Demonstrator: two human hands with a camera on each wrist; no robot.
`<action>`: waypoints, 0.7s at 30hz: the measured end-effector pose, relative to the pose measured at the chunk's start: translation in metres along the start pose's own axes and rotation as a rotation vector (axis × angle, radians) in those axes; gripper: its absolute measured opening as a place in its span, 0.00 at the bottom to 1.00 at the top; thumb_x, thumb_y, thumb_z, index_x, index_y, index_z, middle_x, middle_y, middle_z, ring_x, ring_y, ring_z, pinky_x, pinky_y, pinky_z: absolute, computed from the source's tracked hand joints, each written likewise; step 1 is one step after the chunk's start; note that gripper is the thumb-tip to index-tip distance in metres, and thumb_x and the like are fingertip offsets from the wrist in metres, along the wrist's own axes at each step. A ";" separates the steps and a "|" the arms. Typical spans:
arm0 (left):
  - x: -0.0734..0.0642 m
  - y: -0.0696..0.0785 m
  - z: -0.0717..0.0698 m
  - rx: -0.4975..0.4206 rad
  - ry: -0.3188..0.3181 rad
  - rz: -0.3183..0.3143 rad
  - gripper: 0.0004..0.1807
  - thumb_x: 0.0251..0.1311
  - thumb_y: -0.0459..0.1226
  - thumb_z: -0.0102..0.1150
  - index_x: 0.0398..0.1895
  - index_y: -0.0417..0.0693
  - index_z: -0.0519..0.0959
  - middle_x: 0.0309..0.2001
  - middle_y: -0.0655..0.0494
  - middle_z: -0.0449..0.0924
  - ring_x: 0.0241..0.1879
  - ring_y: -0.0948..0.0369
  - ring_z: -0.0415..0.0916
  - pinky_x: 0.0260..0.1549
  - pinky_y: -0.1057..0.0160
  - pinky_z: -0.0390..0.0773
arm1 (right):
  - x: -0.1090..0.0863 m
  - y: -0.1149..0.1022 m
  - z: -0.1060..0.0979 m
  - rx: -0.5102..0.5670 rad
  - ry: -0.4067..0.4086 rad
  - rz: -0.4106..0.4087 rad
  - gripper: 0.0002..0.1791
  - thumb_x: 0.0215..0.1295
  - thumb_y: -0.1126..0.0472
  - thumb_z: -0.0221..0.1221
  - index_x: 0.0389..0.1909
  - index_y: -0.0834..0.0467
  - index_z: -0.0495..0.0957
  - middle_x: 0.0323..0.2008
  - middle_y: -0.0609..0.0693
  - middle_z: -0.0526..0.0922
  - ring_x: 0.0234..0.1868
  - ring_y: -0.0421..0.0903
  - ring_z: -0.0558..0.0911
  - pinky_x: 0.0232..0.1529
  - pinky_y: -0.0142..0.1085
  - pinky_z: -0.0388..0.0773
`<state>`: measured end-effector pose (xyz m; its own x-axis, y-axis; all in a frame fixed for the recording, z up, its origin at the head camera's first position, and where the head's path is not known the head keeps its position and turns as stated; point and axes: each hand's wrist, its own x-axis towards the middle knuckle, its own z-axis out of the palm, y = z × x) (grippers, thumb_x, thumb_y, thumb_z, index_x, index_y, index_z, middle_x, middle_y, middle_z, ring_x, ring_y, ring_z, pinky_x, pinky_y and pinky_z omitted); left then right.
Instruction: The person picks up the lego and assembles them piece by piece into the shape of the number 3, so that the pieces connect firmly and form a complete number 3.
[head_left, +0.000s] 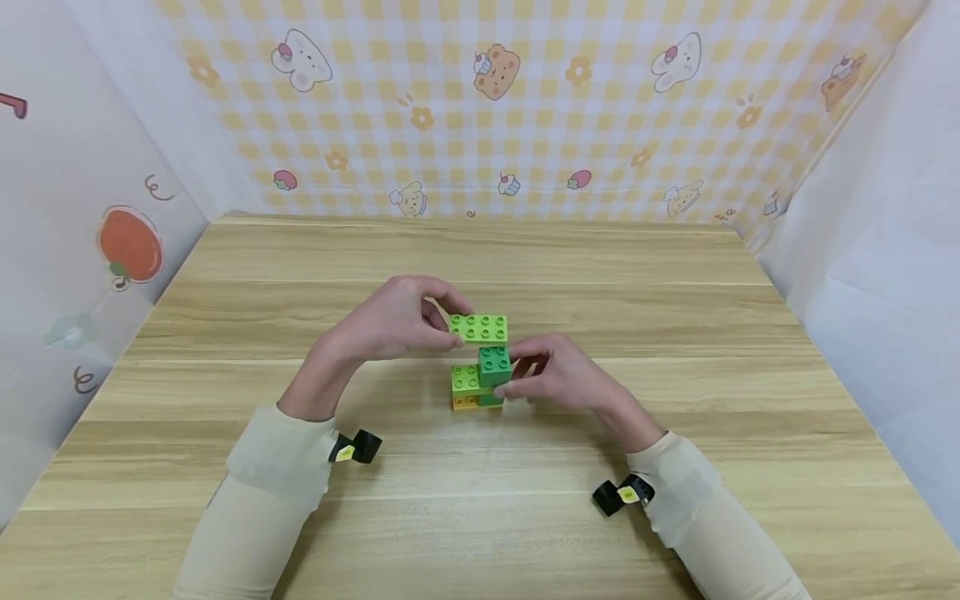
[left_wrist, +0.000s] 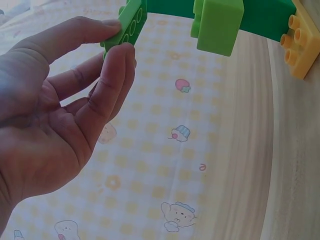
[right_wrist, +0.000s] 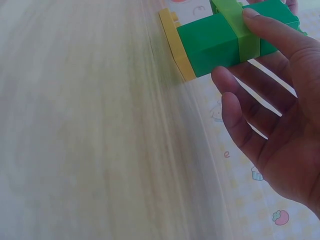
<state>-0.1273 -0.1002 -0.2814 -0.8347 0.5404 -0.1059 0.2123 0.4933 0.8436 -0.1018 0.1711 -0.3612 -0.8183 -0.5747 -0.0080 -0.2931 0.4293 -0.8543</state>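
Observation:
My left hand (head_left: 390, 321) pinches a light green eight-stud toy building brick (head_left: 491, 330) between thumb and fingers, close over the top of a small stack. Whether that brick touches the stack, I cannot tell. The stack has a yellow brick (head_left: 465, 407) at its base, a dark green brick (right_wrist: 210, 45) on it, then a second light green brick (head_left: 465, 380) jutting out to the left. A dark green four-stud brick (head_left: 495, 363) tops it. From the right, my right hand (head_left: 566, 371) grips the upper stack, its thumb against the second light green brick in the right wrist view.
The stack stands upright on a wood-grain table (head_left: 480, 517). Behind the table hangs a yellow checked cloth (head_left: 525, 125) with printed cartoon figures. White sheets flank both sides. A black wrist camera (head_left: 366, 447) sticks out from the left sleeve, another (head_left: 607, 497) from the right.

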 end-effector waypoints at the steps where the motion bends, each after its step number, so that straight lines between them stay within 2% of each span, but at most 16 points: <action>1: 0.000 0.001 0.000 0.001 -0.003 0.002 0.18 0.57 0.32 0.73 0.52 0.46 0.87 0.48 0.51 0.86 0.40 0.57 0.87 0.39 0.60 0.85 | 0.000 0.000 0.000 0.000 0.001 0.000 0.12 0.60 0.59 0.76 0.46 0.50 0.91 0.37 0.47 0.91 0.36 0.46 0.86 0.34 0.36 0.82; 21: -0.003 0.005 0.002 0.013 -0.026 0.019 0.19 0.55 0.33 0.75 0.52 0.44 0.86 0.50 0.50 0.86 0.40 0.57 0.86 0.39 0.61 0.85 | 0.000 -0.001 0.001 -0.004 0.021 -0.003 0.12 0.61 0.57 0.76 0.46 0.50 0.91 0.35 0.49 0.91 0.34 0.46 0.85 0.31 0.36 0.82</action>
<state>-0.1226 -0.0984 -0.2783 -0.8169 0.5673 -0.1041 0.2344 0.4914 0.8388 -0.1011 0.1701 -0.3608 -0.8274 -0.5615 0.0056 -0.2978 0.4303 -0.8522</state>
